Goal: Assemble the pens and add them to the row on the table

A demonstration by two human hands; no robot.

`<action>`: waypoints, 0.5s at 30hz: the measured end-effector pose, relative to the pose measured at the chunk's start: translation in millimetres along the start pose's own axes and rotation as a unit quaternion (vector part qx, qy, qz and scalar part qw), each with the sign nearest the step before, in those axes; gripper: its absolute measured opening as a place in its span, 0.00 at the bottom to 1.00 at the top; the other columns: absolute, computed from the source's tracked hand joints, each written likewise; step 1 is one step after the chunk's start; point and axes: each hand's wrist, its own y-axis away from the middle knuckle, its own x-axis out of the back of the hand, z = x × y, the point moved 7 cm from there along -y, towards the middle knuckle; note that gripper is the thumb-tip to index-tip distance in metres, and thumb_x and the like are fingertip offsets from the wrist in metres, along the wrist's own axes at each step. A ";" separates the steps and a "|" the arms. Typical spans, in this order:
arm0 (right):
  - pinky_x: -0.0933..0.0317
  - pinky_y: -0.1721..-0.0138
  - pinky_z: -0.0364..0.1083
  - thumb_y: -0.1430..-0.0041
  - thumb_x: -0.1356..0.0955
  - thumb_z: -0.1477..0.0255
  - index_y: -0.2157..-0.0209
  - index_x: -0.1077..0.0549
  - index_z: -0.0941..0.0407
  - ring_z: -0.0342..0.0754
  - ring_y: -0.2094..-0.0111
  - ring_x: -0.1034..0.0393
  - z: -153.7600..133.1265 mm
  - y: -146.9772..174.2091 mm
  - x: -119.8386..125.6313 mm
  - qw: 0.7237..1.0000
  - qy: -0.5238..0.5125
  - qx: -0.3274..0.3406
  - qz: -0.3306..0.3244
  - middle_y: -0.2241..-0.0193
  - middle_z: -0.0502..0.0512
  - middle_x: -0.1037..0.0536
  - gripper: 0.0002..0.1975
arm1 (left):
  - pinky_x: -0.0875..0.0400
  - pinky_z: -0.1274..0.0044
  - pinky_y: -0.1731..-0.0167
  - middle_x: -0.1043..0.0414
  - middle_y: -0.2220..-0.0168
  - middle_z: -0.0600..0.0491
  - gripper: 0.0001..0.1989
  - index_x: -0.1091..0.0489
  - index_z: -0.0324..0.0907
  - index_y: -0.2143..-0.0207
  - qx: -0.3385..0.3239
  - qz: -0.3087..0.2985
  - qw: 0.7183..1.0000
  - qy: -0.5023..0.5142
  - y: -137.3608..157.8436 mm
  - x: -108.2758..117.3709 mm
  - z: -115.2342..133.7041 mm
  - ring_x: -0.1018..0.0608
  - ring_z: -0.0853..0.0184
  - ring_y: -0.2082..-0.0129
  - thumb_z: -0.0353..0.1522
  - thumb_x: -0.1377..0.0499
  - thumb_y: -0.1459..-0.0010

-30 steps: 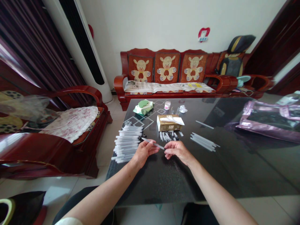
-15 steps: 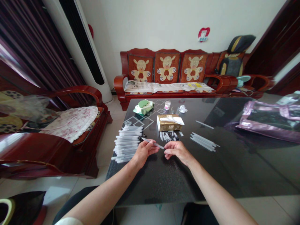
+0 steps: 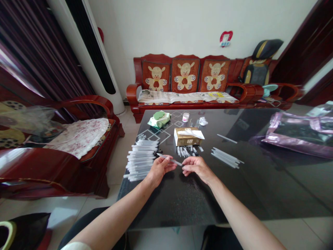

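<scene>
My left hand (image 3: 161, 168) is closed round a slim whitish pen barrel (image 3: 176, 162), which slants down to the right over the dark table. At the barrel's right end, the fingertips of my right hand (image 3: 195, 167) are pinched together; a small dark bit shows there, too small to make out. Left of my left hand lies a stack of pale pen barrels (image 3: 142, 160), with some black ends on its right side. Several pen caps (image 3: 188, 151), clear and black, lie beyond my hands. Off to the right is a small bunch of pale barrels (image 3: 225, 158), with a single barrel (image 3: 227, 138) beyond it.
A tissue box (image 3: 189, 136) stands behind the caps. Farther back are a green wipes pack (image 3: 159, 119), a small white cup (image 3: 185, 117) and crumpled tissue (image 3: 203, 121). A purple-edged clear bag (image 3: 299, 135) lies at the right of the glossy black table (image 3: 182, 205).
Both hands stay almost in place. The right fingertips sit against the barrel's right end, with slightly more of the small dark bit showing between them.
</scene>
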 end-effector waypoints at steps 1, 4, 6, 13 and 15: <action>0.31 0.74 0.48 0.56 0.26 0.71 0.68 0.26 0.62 0.50 0.77 0.26 -0.2 0.0 0.4 1.000 0.001 0.000 0.002 0.78 0.57 0.22 0.13 | 0.26 0.75 0.64 0.24 0.69 0.45 0.11 0.31 0.34 0.64 -0.001 0.000 1.000 0.001 -0.1 0.0 0.2 0.20 0.65 0.70 0.33 0.38 0.47; 0.31 0.74 0.48 0.56 0.26 0.70 0.68 0.25 0.63 0.49 0.78 0.26 -0.8 0.1 2.3 1.000 0.003 0.001 0.011 0.79 0.57 0.22 0.13 | 0.26 0.75 0.64 0.24 0.70 0.45 0.11 0.31 0.34 0.63 -0.002 0.001 1.000 0.005 -0.4 0.1 0.7 0.20 0.64 0.69 0.33 0.38 0.47; 0.31 0.74 0.47 0.56 0.26 0.70 0.68 0.25 0.63 0.49 0.78 0.26 -0.8 0.2 3.2 1.000 0.001 0.000 0.014 0.79 0.58 0.22 0.13 | 0.26 0.75 0.64 0.24 0.70 0.46 0.11 0.31 0.34 0.63 -0.002 0.002 1.000 0.010 -0.8 0.7 0.6 0.20 0.64 0.68 0.32 0.38 0.47; 0.30 0.73 0.48 0.58 0.26 0.70 0.67 0.24 0.63 0.50 0.76 0.25 -0.1 0.5 3.1 1.000 -0.021 -0.007 0.016 0.74 0.59 0.21 0.15 | 0.26 0.75 0.62 0.24 0.69 0.46 0.10 0.30 0.34 0.63 0.003 0.001 1.000 0.025 -1.8 2.7 -1.3 0.20 0.65 0.68 0.31 0.39 0.46; 0.30 0.73 0.48 0.58 0.26 0.69 0.67 0.24 0.63 0.50 0.76 0.25 0.3 0.5 2.7 1.000 -0.022 -0.009 0.016 0.74 0.59 0.21 0.15 | 0.26 0.75 0.63 0.24 0.69 0.45 0.09 0.30 0.34 0.63 0.006 0.002 1.000 0.027 -1.6 2.1 -1.1 0.20 0.65 0.68 0.31 0.39 0.45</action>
